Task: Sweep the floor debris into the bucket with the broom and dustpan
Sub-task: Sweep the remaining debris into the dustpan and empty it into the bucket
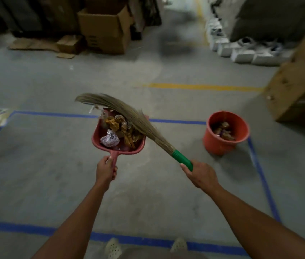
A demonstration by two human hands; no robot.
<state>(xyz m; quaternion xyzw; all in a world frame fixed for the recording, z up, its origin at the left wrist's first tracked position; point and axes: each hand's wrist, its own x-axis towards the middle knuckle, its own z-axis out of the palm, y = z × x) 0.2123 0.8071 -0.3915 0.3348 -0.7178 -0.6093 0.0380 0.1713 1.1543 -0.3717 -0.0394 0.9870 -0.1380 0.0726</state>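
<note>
- Head view: the left hand is curled tight around the handle of the red dustpan, held out in front.
- The pan is loaded with debris (crumpled paper and brown wrappers).
- The right hand grips the broom by its green handle, with the bristles lying across the pan's right edge and over the pile.
- The orange bucket sits on the floor off to the right, well apart from the pan, with some wrappers inside.
- Blue tape runs behind both.
</note>
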